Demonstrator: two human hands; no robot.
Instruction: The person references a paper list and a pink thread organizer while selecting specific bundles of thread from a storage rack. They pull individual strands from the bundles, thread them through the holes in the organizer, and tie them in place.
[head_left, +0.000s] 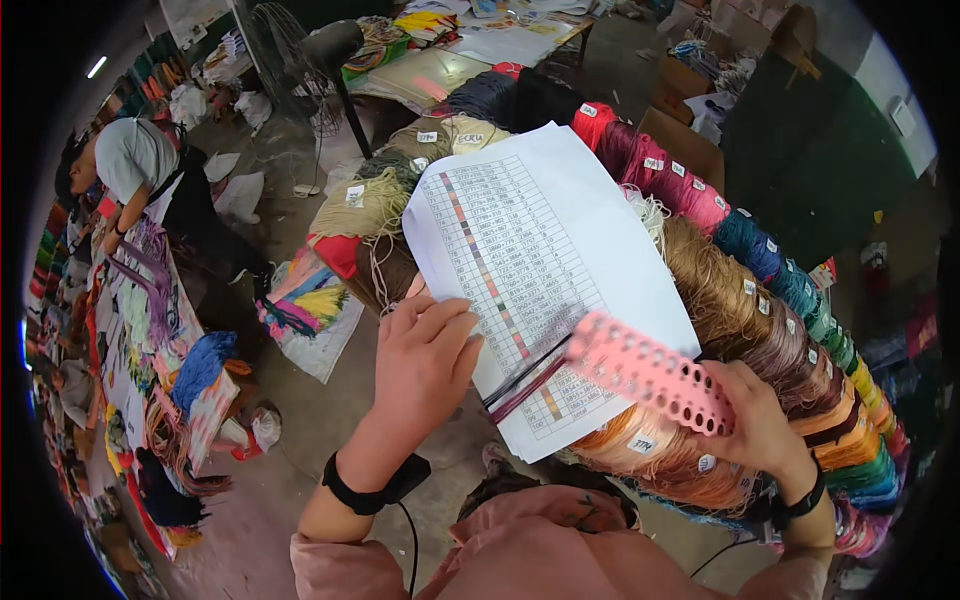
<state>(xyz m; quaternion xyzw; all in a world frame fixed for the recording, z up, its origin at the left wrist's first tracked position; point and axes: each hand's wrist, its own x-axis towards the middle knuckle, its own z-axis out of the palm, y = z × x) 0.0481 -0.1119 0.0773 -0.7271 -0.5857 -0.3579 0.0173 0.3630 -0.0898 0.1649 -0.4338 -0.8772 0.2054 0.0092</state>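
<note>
My right hand (pixel 755 415) grips the lower right end of a pink strip (pixel 640 370) punched with rows of holes, slightly blurred. Dark and maroon threads (pixel 530 378) trail from the strip's left end across a white printed sheet (pixel 620 240). That sheet carries a table with a column of small colour squares and lies on top of bundled yarn. At its left edge is my left hand (pixel 425 345), fingers curled inward; whatever they may hold is hidden. Both wrists wear black bands.
Labelled thread hanks form a long row, with brown ones (pixel 735 285) and orange ones (pixel 640 450) closest. A person (pixel 140 170) bends over a thread-covered table at left. A caged fan (pixel 300 70) and a paper-strewn table (pixel 510 40) stand behind. Cardboard boxes (pixel 680 145) sit back right.
</note>
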